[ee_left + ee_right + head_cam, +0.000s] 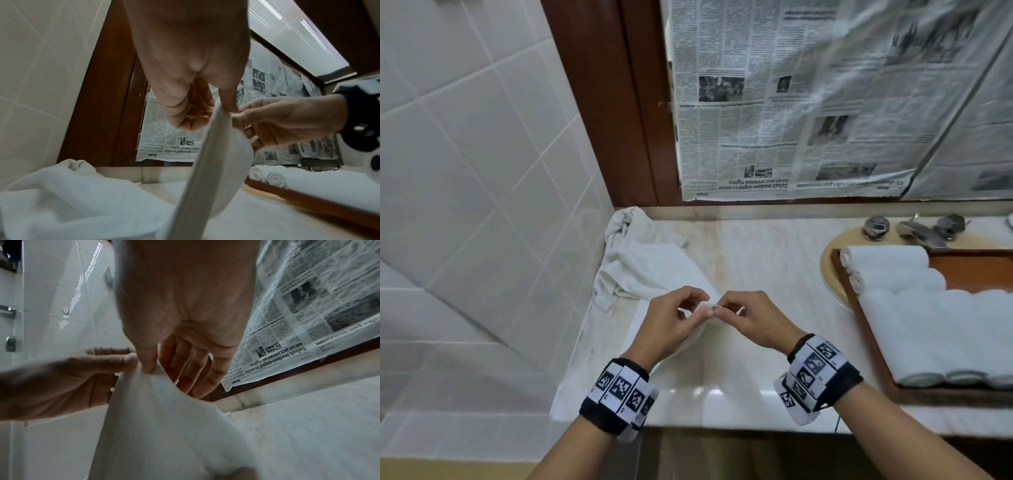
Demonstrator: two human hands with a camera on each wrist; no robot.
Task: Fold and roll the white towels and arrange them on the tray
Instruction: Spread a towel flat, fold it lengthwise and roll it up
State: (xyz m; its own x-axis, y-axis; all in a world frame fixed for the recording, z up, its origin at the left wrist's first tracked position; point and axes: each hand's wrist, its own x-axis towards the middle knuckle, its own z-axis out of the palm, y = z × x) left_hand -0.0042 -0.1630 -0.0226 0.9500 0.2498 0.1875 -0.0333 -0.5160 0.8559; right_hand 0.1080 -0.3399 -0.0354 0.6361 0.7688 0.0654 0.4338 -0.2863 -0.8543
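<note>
Upside-down newspaper sheets (774, 113) covering the far mirror are showing the headline "Sabah leaders urged to unite on 40 pct revenue rights" and the tab "Home". Above the pale marble counter (756, 260), the left hand (671, 325) and right hand (753, 320) are meeting, each pinching the lifted white cloth towel (211, 162) between thumb and forefinger, other fingers loosely curled. Rolled white towels (914, 308) are lying in the brown wooden tray (873, 349) at right.
</note>
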